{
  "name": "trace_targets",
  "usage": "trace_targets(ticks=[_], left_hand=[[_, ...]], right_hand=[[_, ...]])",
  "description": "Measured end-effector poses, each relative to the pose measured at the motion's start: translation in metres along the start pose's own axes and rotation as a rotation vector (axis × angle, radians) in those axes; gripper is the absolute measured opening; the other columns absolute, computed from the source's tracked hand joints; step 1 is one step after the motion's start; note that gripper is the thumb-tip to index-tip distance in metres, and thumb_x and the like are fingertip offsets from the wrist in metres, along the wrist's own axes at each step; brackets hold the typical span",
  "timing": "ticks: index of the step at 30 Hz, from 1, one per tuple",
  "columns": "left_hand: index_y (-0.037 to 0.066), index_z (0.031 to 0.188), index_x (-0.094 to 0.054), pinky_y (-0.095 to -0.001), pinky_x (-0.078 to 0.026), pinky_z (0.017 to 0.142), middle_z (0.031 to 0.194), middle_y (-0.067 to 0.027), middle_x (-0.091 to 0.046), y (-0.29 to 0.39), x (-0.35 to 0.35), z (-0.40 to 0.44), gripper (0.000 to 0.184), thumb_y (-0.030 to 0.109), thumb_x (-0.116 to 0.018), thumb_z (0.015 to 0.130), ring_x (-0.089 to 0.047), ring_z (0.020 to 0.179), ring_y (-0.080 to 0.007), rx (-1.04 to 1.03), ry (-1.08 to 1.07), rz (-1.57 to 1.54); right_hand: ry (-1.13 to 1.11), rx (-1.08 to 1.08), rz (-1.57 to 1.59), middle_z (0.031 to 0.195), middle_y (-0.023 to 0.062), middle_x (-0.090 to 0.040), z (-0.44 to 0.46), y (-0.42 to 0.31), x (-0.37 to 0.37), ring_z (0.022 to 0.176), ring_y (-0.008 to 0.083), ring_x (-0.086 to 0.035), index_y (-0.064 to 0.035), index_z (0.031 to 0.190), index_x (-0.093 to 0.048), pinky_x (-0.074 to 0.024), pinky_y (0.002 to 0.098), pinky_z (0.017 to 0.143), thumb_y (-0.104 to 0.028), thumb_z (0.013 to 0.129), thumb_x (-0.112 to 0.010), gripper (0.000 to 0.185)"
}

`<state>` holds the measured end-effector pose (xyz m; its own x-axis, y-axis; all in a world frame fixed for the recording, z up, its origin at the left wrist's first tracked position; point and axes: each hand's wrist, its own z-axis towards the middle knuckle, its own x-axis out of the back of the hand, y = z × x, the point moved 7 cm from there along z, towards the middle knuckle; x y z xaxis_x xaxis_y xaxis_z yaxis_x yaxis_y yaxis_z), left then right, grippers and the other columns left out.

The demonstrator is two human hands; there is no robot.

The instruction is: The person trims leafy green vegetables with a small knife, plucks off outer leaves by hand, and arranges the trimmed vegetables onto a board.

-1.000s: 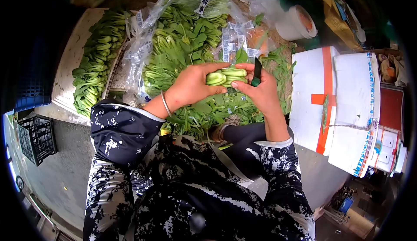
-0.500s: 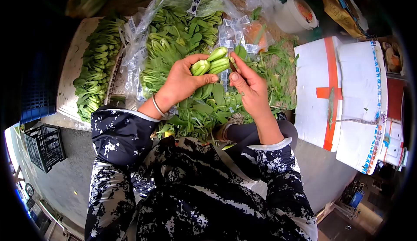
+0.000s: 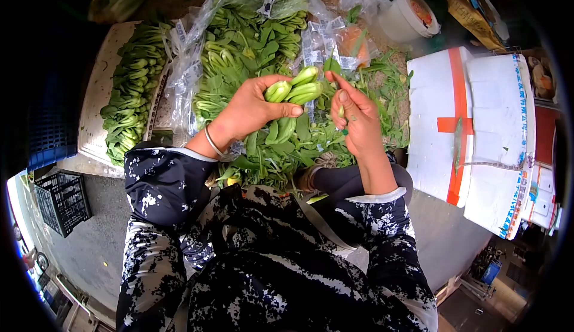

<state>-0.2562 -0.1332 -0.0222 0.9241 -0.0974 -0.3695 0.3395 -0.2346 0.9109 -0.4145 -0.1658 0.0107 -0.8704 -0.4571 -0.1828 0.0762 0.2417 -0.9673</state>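
My left hand is closed round a few heads of bok choy, their pale cut bases facing right. To the right of them, my right hand is closed on a small knife; its dark blade shows between thumb and forefinger, and most of the handle is hidden. A bit of green stem hangs by the right fingers. Under both hands lies a heap of loose leaves. Beyond it, more bok choy fills an opened clear plastic bag.
At the left, a row of bok choy lies on a pale foam box. A black crate stands on the ground. White foam boxes with red tape are at the right, a white bucket behind.
My right hand has moved right with the knife, away from the bok choy bases. My left hand keeps its hold and has barely moved.
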Motion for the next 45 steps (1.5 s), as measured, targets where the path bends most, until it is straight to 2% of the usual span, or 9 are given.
trace_targets(ticks=[6, 10, 17, 20, 25, 29, 31, 37, 45], left_hand=[[-0.001, 0.109, -0.055, -0.021, -0.047, 0.074, 0.092, -0.0022, -0.063, 0.001, 0.0, -0.004, 0.044, 0.003, -0.074, 0.069, -0.056, 0.081, -0.0066, 0.055, -0.05, 0.213], [-0.001, 0.109, -0.055, -0.0207, -0.047, 0.074, 0.091, -0.0018, -0.063, -0.001, 0.001, -0.004, 0.047, 0.004, -0.076, 0.068, -0.055, 0.08, -0.0058, 0.011, -0.057, 0.328], [-0.001, 0.107, -0.057, -0.0218, -0.046, 0.069, 0.086, -0.0002, -0.061, -0.002, 0.001, -0.001, 0.046, 0.011, -0.077, 0.067, -0.053, 0.075, -0.0061, 0.015, -0.058, 0.315], [-0.001, 0.106, -0.058, -0.022, -0.046, 0.069, 0.086, -0.0005, -0.062, -0.003, 0.001, 0.0, 0.046, 0.011, -0.078, 0.067, -0.054, 0.075, -0.0066, 0.044, -0.076, 0.302], [-0.001, 0.107, -0.056, -0.0221, -0.047, 0.07, 0.087, -0.0015, -0.062, -0.001, -0.006, -0.002, 0.049, 0.011, -0.079, 0.066, -0.055, 0.075, -0.0072, 0.067, -0.142, 0.239], [0.001, 0.111, -0.051, -0.0221, -0.046, 0.073, 0.091, -0.0021, -0.059, -0.003, -0.005, 0.001, 0.055, 0.012, -0.079, 0.065, -0.054, 0.081, -0.0077, 0.037, -0.113, 0.116], [0.001, 0.111, -0.05, -0.0221, -0.045, 0.073, 0.092, -0.0019, -0.058, 0.0, -0.006, 0.002, 0.055, 0.013, -0.079, 0.066, -0.053, 0.082, -0.0079, -0.005, -0.116, 0.134], [0.004, 0.104, -0.05, -0.0235, -0.046, 0.076, 0.097, -0.0013, -0.055, -0.008, -0.009, 0.003, 0.04, 0.011, -0.073, 0.073, -0.053, 0.089, -0.0098, 0.021, -0.139, 0.103], [0.005, 0.096, -0.056, -0.0223, -0.048, 0.064, 0.089, -0.0024, -0.063, -0.011, 0.002, 0.007, 0.017, 0.017, -0.06, 0.085, -0.058, 0.078, -0.0082, 0.134, -0.011, -0.109]], right_hand=[[-0.026, 0.038, -0.449, 0.087, -0.001, -0.06, -0.004, -0.01, -0.007, 0.074, 0.0039, -0.05, -0.0069, 0.123, -0.051, -0.0413, 0.0189, 0.069, -0.02, 0.085, -0.06, 0.041], [-0.078, 0.15, -0.415, 0.104, 0.0044, -0.062, -0.002, -0.008, -0.012, 0.089, 0.0064, -0.054, -0.0108, 0.123, -0.051, -0.0416, 0.0207, 0.079, -0.02, 0.085, -0.061, 0.041], [-0.013, 0.115, -0.496, 0.097, 0.0037, -0.064, -0.004, -0.008, -0.009, 0.083, 0.0066, -0.055, -0.0046, 0.118, -0.054, -0.0429, 0.0213, 0.075, -0.02, 0.086, -0.059, 0.036], [0.028, 0.153, -0.498, 0.081, 0.0014, -0.062, -0.003, -0.008, -0.006, 0.069, 0.0051, -0.052, -0.0028, 0.116, -0.056, -0.0416, 0.0193, 0.063, -0.02, 0.087, -0.058, 0.033], [0.038, -0.115, 0.2, 0.063, -0.0031, -0.044, -0.002, -0.001, 0.008, 0.052, 0.0044, -0.035, -0.0039, 0.123, -0.05, -0.0269, 0.0184, 0.047, -0.019, 0.088, -0.057, 0.039], [0.196, -0.002, -0.158, 0.069, -0.0022, -0.048, 0.0, -0.005, 0.013, 0.053, 0.0049, -0.04, -0.0005, 0.128, -0.041, -0.0279, 0.0176, 0.044, -0.021, 0.089, -0.053, 0.045], [0.121, 0.047, -0.103, 0.08, 0.0031, -0.059, -0.003, -0.015, -0.001, 0.065, 0.0073, -0.053, -0.0028, 0.124, -0.047, -0.0381, 0.018, 0.054, -0.018, 0.079, -0.067, 0.051], [-0.089, 0.059, -0.321, 0.1, 0.0069, -0.059, 0.0, -0.002, -0.007, 0.081, 0.0097, -0.059, -0.0025, 0.125, -0.044, -0.0459, 0.0219, 0.067, -0.012, 0.071, -0.073, 0.061], [-0.067, 0.098, -0.288, 0.094, 0.0031, -0.059, -0.003, -0.007, -0.005, 0.08, 0.0084, -0.056, -0.003, 0.108, -0.053, -0.046, 0.0234, 0.072, -0.008, 0.07, -0.071, 0.042]])
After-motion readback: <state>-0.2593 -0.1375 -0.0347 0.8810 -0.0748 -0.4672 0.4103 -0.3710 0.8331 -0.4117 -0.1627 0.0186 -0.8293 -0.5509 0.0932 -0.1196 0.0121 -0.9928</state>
